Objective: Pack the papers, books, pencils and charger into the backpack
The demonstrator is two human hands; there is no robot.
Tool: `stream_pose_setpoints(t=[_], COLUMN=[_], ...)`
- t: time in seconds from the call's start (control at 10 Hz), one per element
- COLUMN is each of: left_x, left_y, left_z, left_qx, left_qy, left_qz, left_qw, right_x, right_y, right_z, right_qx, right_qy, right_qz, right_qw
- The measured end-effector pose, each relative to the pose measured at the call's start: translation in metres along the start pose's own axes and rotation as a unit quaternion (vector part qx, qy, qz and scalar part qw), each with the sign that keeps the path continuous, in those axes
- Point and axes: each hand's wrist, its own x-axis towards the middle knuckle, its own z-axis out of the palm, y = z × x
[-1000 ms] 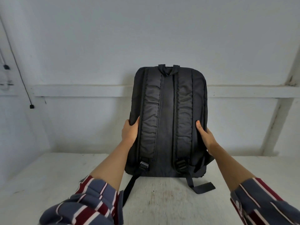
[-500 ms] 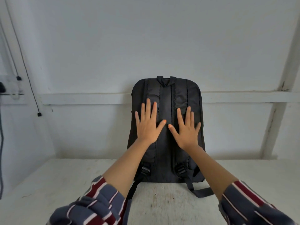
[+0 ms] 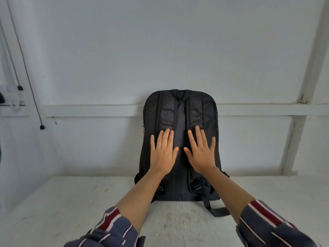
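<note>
The backpack (image 3: 180,139) is steadied upright on the table (image 3: 71,202), against the wall (image 3: 160,50), by the left hand (image 3: 162,152) and right hand (image 3: 201,152), each grip spread flat, nothing pinched.

The backpack (image 3: 179,148) stood upright against the wall (image 3: 160,50), blocking the middle rear of the desk (image 3: 62,202). Both open hands, left hand (image 3: 162,154) and right hand (image 3: 200,152), lay flat on its strap side. Desk surface lay bare to either side and in front, save a loose strap (image 3: 216,210) trailing forward at right.
</note>
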Motion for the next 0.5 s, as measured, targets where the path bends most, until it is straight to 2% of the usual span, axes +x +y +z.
stream_pose_setpoints(t=[0.1,0.3,0.4,0.5], left_x=[-0.005,0.007,0.010,0.014], left_y=[0.003,-0.008,-0.013,-0.018], left_z=[0.005,-0.019,-0.035,-0.053], left_qx=[0.010,-0.045,-0.085,-0.126], left_qy=[-0.085,-0.172,-0.185,-0.161], left_qz=[0.018,0.028,0.019,0.003], left_qw=[0.996,0.984,0.979,0.979], right_x=[-0.002,0.013,0.014,0.016], right_y=[0.000,0.010,0.011,0.006], right_z=[0.001,-0.032,-0.052,-0.069], right_qx=[-0.035,-0.020,0.018,0.048], right_qy=[-0.089,-0.192,-0.208,-0.186], right_qz=[0.007,-0.012,-0.013,-0.023], right_qw=[0.995,0.981,0.978,0.981])
